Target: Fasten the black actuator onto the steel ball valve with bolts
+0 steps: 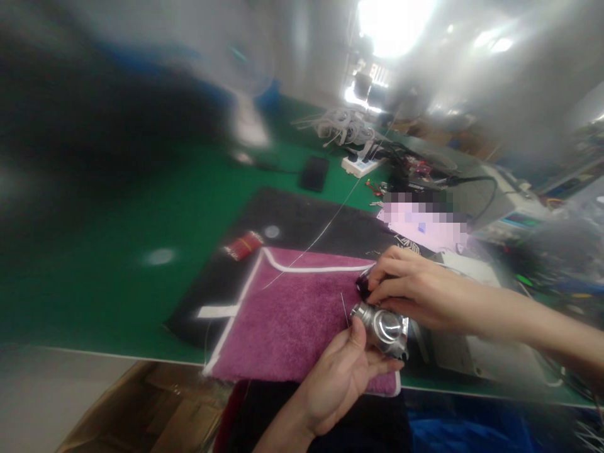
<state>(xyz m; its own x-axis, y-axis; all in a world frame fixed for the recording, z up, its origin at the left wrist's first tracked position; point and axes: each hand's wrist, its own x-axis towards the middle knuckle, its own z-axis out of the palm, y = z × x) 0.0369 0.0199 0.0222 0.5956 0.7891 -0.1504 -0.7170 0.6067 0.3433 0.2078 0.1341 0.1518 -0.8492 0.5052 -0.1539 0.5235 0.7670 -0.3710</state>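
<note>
My left hand [337, 371] is closed round a shiny silver metal housing [387, 326] with a rounded, glassy-looking front, its thumb pressed on the left end. Just above it, my right hand [406, 283] comes in from the right with fingers pinched on a small dark, glossy part [363, 284]. That part's kind does not show, and the fingers partly cover it. Both hands are over a purple towel [283, 314] with white edging. A thin wire [344, 305] stands out near the housing's left end.
Beneath the towel lies a black mat [283, 211] on a green table [189, 207]. A red packet [244, 245] is at the towel's far left corner. Behind are a phone-like black slab [314, 173], a white power strip [359, 165] and bundled cables [344, 126]. An instrument [509, 214] stands right.
</note>
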